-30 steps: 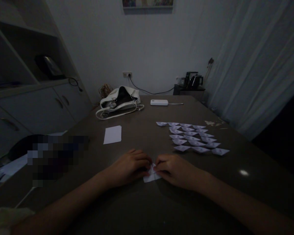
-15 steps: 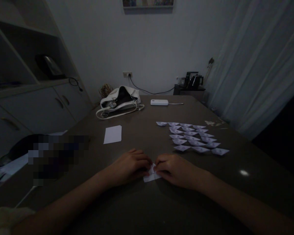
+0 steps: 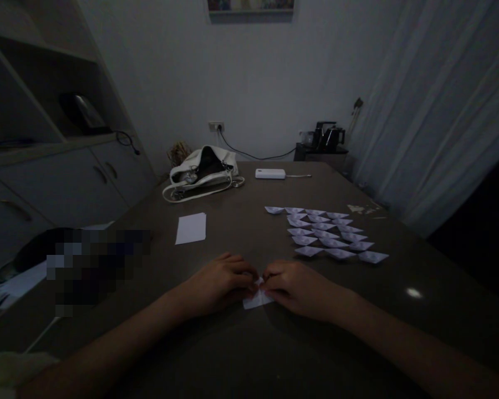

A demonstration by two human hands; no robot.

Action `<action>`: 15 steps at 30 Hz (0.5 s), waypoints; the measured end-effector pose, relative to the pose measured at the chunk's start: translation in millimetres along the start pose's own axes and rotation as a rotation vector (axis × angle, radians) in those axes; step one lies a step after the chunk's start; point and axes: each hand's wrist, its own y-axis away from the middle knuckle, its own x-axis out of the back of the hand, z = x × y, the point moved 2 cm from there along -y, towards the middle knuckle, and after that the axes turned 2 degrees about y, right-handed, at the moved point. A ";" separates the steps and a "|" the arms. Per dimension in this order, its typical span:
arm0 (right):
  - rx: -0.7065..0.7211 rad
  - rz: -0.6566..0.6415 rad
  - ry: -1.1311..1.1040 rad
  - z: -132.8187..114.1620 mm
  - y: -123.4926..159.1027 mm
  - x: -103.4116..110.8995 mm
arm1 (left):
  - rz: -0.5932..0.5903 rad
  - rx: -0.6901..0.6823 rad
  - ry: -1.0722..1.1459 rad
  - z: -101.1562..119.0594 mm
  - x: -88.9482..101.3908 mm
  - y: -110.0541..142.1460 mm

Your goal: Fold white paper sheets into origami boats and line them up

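A small folded sheet of white paper [image 3: 258,300] lies on the dark table near its front. My left hand [image 3: 222,281] grips its left side, fingers curled and pinched at the upper edge. From the other side my right hand [image 3: 297,288] pinches the paper too, its fingertips almost meeting the left ones. The fingers hide the top of the paper. Beyond the right hand, several folded paper boats [image 3: 330,243] stand in rows. A stack of plain white paper [image 3: 191,228] lies past the left hand.
A white handbag [image 3: 208,172] and a white power bank with a short cable [image 3: 270,174] sit toward the far end of the table [image 3: 241,354]. Paper scraps [image 3: 360,209] lie at the right edge. A blurred-out patch covers the left edge.
Both hands keep their place on the paper, with only slight finger movement. The paper's lower part looks a little flatter and more spread. Nothing else has visibly moved.
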 end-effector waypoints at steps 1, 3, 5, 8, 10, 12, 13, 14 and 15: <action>0.002 0.003 0.003 -0.2 -0.1 -0.1 | 0.001 0.003 -0.002 0.0 -0.2 -0.1; -0.004 0.010 0.016 -1.0 -0.2 0.1 | 0.001 0.005 -0.007 0.7 0.0 -0.4; -0.014 0.012 0.029 -1.9 -0.2 0.9 | -0.006 0.004 -0.012 1.9 0.8 -0.8; -0.014 0.007 0.038 -2.6 -0.1 2.1 | -0.024 0.019 -0.021 3.5 1.7 -1.3; -0.006 0.004 0.047 -2.5 -0.2 2.8 | -0.031 0.026 -0.032 4.1 2.0 -1.5; 0.000 0.000 0.061 -2.7 -0.6 3.4 | -0.032 0.022 -0.046 4.4 2.0 -1.8; 0.002 -0.005 0.066 -3.1 -0.8 3.8 | -0.034 0.019 -0.053 4.5 1.9 -1.9; 0.002 -0.011 0.071 -3.9 -0.9 4.4 | -0.038 0.017 -0.059 4.4 1.8 -2.0; 0.001 -0.015 0.077 -5.1 -1.0 5.2 | -0.041 0.017 -0.064 4.4 1.6 -2.1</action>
